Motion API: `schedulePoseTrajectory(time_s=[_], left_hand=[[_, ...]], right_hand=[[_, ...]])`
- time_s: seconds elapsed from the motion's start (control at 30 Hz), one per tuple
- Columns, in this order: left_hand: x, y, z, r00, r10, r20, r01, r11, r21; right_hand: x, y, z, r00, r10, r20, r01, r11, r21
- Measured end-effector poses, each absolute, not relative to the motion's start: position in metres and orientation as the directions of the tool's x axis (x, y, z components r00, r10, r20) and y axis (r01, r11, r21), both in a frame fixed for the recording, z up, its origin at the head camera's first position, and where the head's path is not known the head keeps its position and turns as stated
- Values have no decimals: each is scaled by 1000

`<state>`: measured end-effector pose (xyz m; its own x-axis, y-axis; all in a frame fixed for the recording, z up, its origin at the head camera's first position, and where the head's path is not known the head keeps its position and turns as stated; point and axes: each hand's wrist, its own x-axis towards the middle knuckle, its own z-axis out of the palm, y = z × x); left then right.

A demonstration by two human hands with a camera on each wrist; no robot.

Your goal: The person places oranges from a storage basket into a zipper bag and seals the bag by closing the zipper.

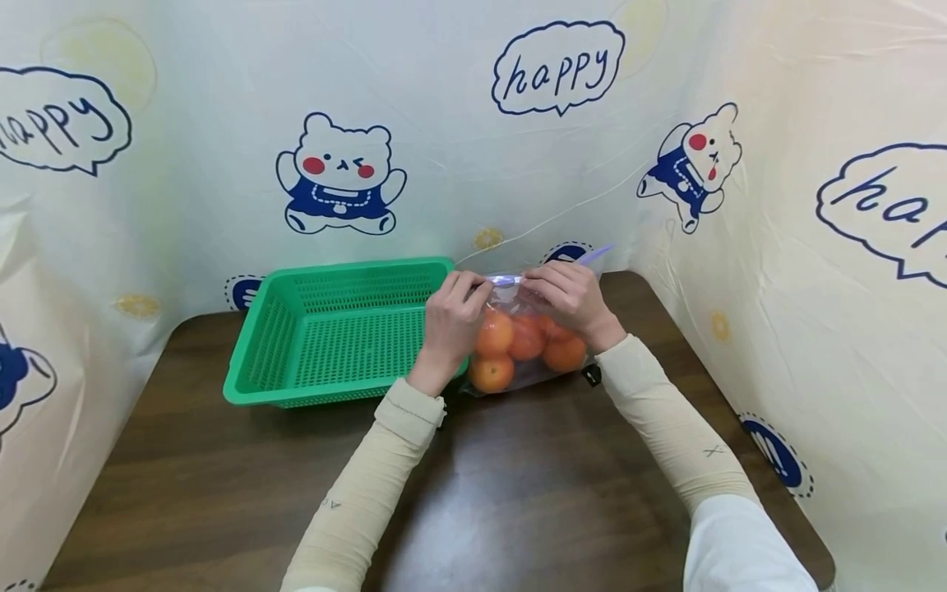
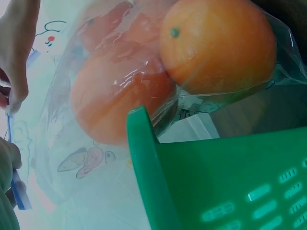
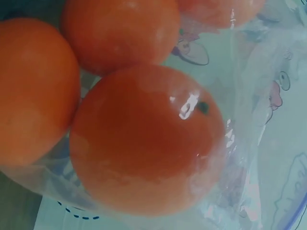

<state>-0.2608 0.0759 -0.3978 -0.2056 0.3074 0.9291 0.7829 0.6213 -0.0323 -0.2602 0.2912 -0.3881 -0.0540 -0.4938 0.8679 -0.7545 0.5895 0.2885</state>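
Note:
A clear zip bag [image 1: 528, 374] with a blue-purple strip along its mouth stands on the table with several oranges [image 1: 491, 374] inside. My left hand [image 1: 455, 321] pinches the left part of the strip. The right hand [image 1: 568, 298] pinches it a short way along, and the strip's free end sticks out beyond it. In the left wrist view, fingertips of both hands hold the blue strip [image 2: 18, 191] beside two large oranges [image 2: 218, 45]. The right wrist view shows oranges [image 3: 146, 139] close up through the plastic, with the strip [image 3: 293, 213] at the lower right corner.
A green perforated basket [image 1: 255, 329] stands left of the bag, its right rim close to my left hand. Small black item [image 1: 592, 376] lies by the bag's right corner. Printed cloth [image 1: 451, 99] hangs behind and beside the brown wooden table [image 1: 518, 493].

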Motion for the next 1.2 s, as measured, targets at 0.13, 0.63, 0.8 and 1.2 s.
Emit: schedulePoseTrajectory(time_s=[0.13,0.63,0.8,1.2], left_hand=[[-262,77,-397,-197,313,929,784,619,-42],[-264,76,-397,-196,299,934,798,602,-25],[-265,75,-397,-209,303,930,798,603,-17],[-268,76,-396,-239,295,925,802,597,17]], right_hand=[[-259,293,-389,-35,-490,871,-720,617,317],[-257,295,-395,51,-485,873,-596,687,416],[-257,296,-397,62,-474,879,-577,702,419],[-259,301,-396,44,-449,892,-595,706,385]])
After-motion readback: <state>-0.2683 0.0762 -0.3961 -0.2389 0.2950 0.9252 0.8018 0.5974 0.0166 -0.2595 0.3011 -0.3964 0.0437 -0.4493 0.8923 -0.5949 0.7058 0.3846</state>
